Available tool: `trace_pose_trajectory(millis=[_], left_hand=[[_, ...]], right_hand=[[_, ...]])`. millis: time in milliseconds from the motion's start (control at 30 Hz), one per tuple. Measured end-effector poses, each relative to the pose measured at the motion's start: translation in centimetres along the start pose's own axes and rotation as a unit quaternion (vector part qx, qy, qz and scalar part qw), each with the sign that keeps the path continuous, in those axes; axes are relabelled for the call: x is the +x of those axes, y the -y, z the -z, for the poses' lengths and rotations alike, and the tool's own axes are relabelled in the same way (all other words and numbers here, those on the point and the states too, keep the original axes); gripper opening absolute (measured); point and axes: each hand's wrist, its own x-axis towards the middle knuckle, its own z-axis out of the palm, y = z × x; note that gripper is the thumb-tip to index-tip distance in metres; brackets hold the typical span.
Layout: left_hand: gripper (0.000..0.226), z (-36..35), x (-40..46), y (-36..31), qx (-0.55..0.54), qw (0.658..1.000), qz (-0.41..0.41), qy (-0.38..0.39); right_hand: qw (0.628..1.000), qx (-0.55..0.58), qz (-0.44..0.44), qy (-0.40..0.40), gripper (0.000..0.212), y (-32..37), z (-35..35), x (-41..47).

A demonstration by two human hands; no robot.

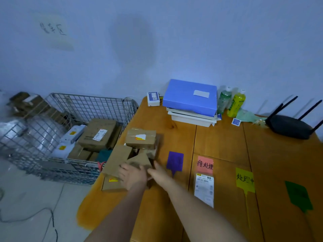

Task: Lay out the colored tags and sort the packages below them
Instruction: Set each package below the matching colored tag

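1. Both hands meet on one small cardboard box (139, 161) at the near end of the pile. The left hand (132, 175) lies over its near left side, and the right hand (157, 173) presses against its near right corner. The fingers look curled around the box, which seems tilted with one corner up. The fingertips are hidden behind the cardboard, so how firm the hold is cannot be told.

2. The box touches other packages. A long flat box (118, 158) is on its left, a box with a yellow sticker (111, 185) lies under the left hand, and a taped box (140, 138) sits farther back.

3. The relation that matters is that the tags all lie to the right of the pile, in a row running rightward and slightly nearer. The purple tag (175, 161) is just beside the right hand. After it come the pink tag (205, 165), the yellow tag (244, 179) and the green tag (298, 194).

4. Only the pink tag has something below it, a white package (204, 189).

5. The right hand is nearer the tags, so I judge it better placed to carry the box rightward. The box's label is not visible, so its tag cannot be told.

6. The wire cart (70, 137) to the left of the table (218, 137) holds more packages.
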Motion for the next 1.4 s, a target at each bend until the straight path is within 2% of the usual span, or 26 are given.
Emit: trace_pose_trajectory(millis=[33, 100, 267, 433, 500, 567, 600, 667, 733, 800, 933, 1067, 1167, 1267, 1400], left_hand=[[0.072, -0.1, 0.6, 0.6, -0.011, 0.999, 0.029, 0.034], [0.073, -0.2, 1.6, 1.5, -0.051, 0.994, 0.053, 0.084], [0.102, 0.1, 1.3, 1.7, -0.111, 0.984, 0.101, 0.097], [0.115, 0.5, 0.3, -1.0, -0.210, 0.965, 0.061, 0.142], [0.112, 0.8, 0.5, -2.3, -0.290, 0.936, 0.049, 0.193], [0.090, 1.4, 0.0, -4.0, -0.376, 0.895, 0.053, 0.233], [0.078, 1.7, -0.4, -5.0, -0.422, 0.867, 0.061, 0.258], [0.060, 2.3, -1.5, -7.3, -0.503, 0.788, 0.071, 0.348], [0.056, 2.7, -2.8, -9.7, -0.535, 0.728, 0.054, 0.425], [0.060, 2.8, -3.8, -12.0, -0.535, 0.700, 0.039, 0.472], [0.068, 2.4, -5.2, -14.7, -0.530, 0.658, 0.012, 0.535], [0.067, 2.5, -5.9, -15.6, -0.559, 0.615, -0.007, 0.556], [0.064, 2.9, -6.4, -16.8, -0.558, 0.612, -0.035, 0.559], [0.059, 3.5, -7.0, -17.7, -0.561, 0.603, -0.059, 0.565], [0.061, 4.1, -8.4, -18.8, -0.562, 0.585, -0.077, 0.580]], right_hand=[[0.999, 0.038, -0.012, 0.022, 0.052, -0.2, -1.1, 0.9], [0.998, 0.061, -0.015, 0.012, 0.050, -0.6, -2.5, 1.8], [0.996, 0.071, -0.005, -0.047, 0.043, -0.9, -1.2, 0.2], [0.986, 0.138, 0.033, -0.087, 0.040, 0.4, 2.9, -1.5], [0.977, 0.185, 0.041, -0.102, 0.040, 1.7, 4.8, -2.3], [0.961, 0.228, 0.065, -0.143, 0.038, 2.9, 7.1, -3.4], [0.952, 0.244, 0.076, -0.166, 0.037, 3.4, 8.4, -3.8], [0.941, 0.262, 0.089, -0.193, 0.039, 4.2, 10.8, -4.6], [0.939, 0.269, 0.114, -0.180, 0.041, 4.8, 12.7, -5.3], [0.937, 0.280, 0.148, -0.147, 0.042, 5.6, 13.8, -6.1], [0.905, 0.319, 0.232, -0.160, 0.044, 7.1, 15.7, -7.9], [0.896, 0.297, 0.291, -0.154, 0.065, 7.8, 16.7, -9.6], [0.891, 0.284, 0.310, -0.172, 0.074, 7.8, 17.1, -11.0], [0.889, 0.244, 0.338, -0.187, 0.064, 7.7, 17.5, -12.5], [0.867, 0.253, 0.371, -0.217, 0.046, 8.2, 18.4, -14.5]])
